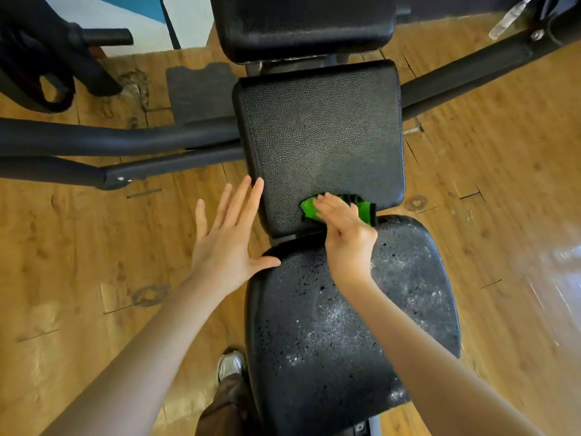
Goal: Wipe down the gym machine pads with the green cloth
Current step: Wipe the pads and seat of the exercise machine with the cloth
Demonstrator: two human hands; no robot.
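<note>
A view from above, looking down at a black padded gym machine on a wooden floor, with a person's two bare arms reaching in from the bottom.

The right hand (342, 226) holds a green cloth (338, 209) bunched under its curled fingers and presses it onto the near edge of the middle pad (320, 133), just above the gap where that pad meets the seat pad (361, 325). The cloth shows green on both sides of the hand, with a dark trim at its right end.

The left hand (228, 229) is spread flat, fingers straight and apart. Its fingertips reach the left edge of the middle pad and its thumb touches the upper left corner of the seat pad, apparently for steadying.

The middle pad looks mostly even and dark, so it is probably close to done, with only its near strip under the cloth now. The seat pad is speckled with pale, dusty patches across its middle and right side, so it likely remains to be wiped. A third pad (301, 23) at the top of the view looks dark and glossy; whether it has been wiped cannot be told.

A shoe (231, 366) shows at the bottom, left of the seat pad.
</note>
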